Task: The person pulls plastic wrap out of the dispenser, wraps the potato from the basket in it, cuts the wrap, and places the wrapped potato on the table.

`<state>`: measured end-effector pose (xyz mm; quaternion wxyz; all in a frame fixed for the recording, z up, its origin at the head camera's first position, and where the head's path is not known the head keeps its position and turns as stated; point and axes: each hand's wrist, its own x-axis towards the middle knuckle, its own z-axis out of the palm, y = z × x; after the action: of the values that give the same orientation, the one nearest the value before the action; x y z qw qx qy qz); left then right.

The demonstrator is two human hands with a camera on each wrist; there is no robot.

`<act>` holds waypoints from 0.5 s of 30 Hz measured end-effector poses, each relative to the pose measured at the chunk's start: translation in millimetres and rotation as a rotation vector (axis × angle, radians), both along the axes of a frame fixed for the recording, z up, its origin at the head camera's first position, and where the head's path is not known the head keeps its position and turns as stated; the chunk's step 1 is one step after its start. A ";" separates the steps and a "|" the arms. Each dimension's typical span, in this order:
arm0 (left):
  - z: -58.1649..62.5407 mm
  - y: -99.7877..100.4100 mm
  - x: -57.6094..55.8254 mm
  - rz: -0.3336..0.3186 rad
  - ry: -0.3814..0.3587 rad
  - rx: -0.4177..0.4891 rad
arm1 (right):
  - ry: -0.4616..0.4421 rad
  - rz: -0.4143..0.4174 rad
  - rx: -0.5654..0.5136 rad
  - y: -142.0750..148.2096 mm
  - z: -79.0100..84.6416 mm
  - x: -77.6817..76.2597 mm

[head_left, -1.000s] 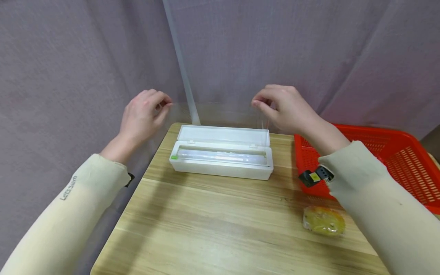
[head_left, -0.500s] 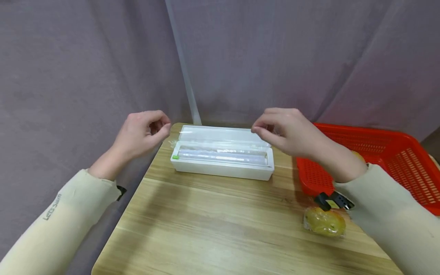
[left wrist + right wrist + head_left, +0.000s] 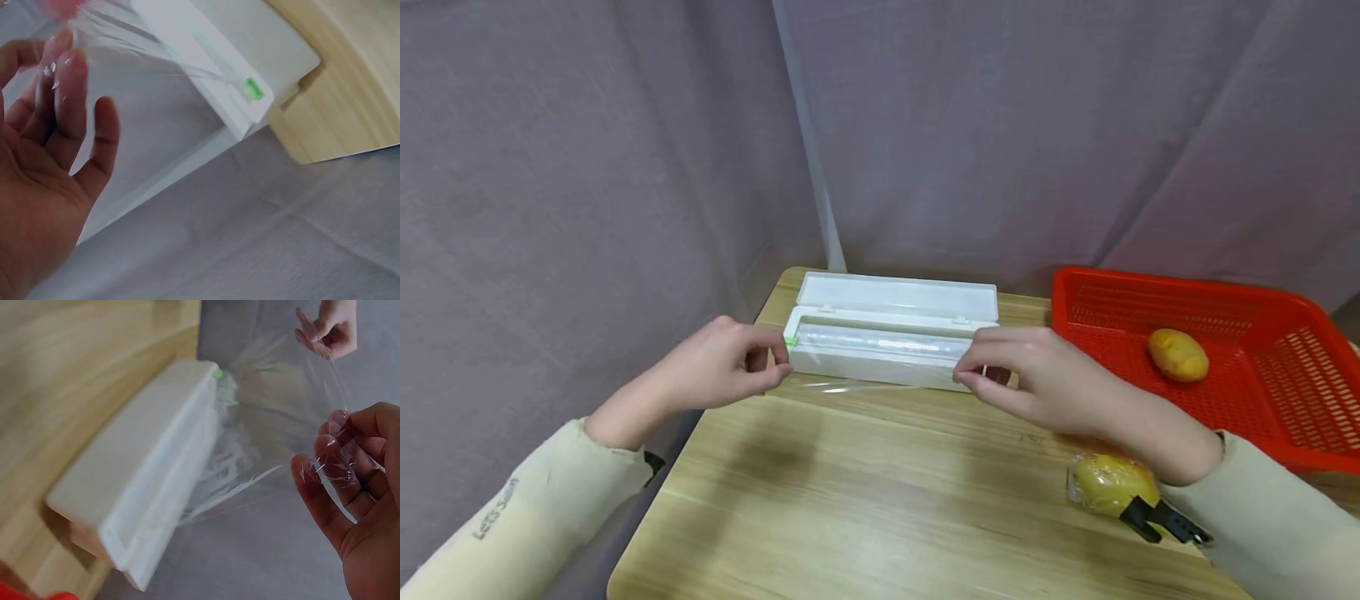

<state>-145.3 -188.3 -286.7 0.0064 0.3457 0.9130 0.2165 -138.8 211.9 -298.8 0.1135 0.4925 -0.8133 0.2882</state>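
Note:
A thin clear sheet of plastic wrap (image 3: 850,387) stretches between my two hands over the front of a white wrap dispenser box (image 3: 880,367). My left hand (image 3: 724,362) pinches one corner by the box's left end, near a green tab (image 3: 791,341). My right hand (image 3: 1037,375) pinches the other corner and hides the box's right end. Inside the box lies the wrap roll (image 3: 880,342), and the white lid (image 3: 898,296) is tipped back. In the right wrist view, the creased film (image 3: 269,387) runs from the box to the fingertips (image 3: 306,472).
On the right stands a red plastic basket (image 3: 1075,287) holding a yellow oval fruit (image 3: 1178,355). Another yellow fruit (image 3: 1105,483), wrapped in film, lies on the wooden table (image 3: 865,517) below my right wrist. A grey curtain (image 3: 962,133) hangs behind the table.
Both hands have come down and toward me, from above the box's back to its front, bringing the plastic wrap over it. My right forearm no longer covers the fruit in the basket.

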 end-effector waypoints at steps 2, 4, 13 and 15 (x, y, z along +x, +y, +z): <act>-6.0 -1.6 3.9 -0.016 -0.054 -0.020 | -0.032 0.003 0.026 -1.2 -9.7 5.7; -13.3 -3.4 7.6 -0.029 -0.103 -0.036 | -0.043 0.006 0.048 -2.5 -20.1 10.9; -53.1 -8.3 24.6 -0.078 -0.193 -0.094 | 0.029 0.058 0.139 -10.6 -68.3 31.7; -62.8 -8.5 26.7 -0.086 -0.184 -0.108 | 0.058 0.062 0.169 -12.2 -79.0 35.5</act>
<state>-118.6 -196.8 -349.5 0.1181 0.3626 0.9032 0.1973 -103.3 199.6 -377.8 0.0859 0.5334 -0.8155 0.2077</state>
